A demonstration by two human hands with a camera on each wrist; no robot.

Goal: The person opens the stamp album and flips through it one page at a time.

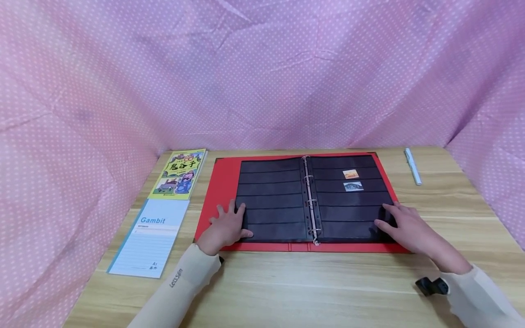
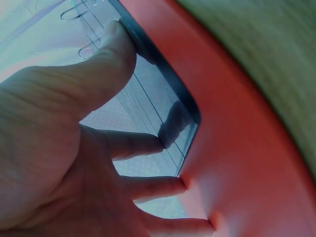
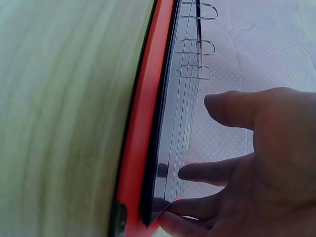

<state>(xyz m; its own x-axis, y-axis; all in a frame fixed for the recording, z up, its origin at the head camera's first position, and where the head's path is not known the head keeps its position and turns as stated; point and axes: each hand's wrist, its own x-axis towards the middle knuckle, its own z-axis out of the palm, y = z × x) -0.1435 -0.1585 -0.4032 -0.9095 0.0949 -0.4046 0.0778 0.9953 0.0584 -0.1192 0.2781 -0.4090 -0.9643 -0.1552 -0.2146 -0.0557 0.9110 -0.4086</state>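
Observation:
A red ring binder (image 1: pixel 221 187) lies open on the table, with black pocketed pages on both sides of its metal rings (image 1: pixel 310 200). Two stamps, an orange one (image 1: pixel 350 174) and a grey-blue one (image 1: pixel 353 186), sit in strips of the right page (image 1: pixel 348 213). With fingers spread, my left hand (image 1: pixel 224 229) rests on the red cover and the outer edge of the left page (image 1: pixel 270 200). My right hand (image 1: pixel 410 228) is at the right page's outer edge, its lower fingers touching there; in the right wrist view the thumb (image 3: pixel 229 108) is raised off the page.
To the left lie a yellow comic-style book (image 1: pixel 176 175) and, nearer, a light blue notebook (image 1: pixel 149 239) marked Gambit. A pale blue pen (image 1: pixel 412 166) lies at the far right of the wooden table (image 1: pixel 311 287). Pink dotted cloth (image 1: pixel 262 82) hangs behind and at the sides.

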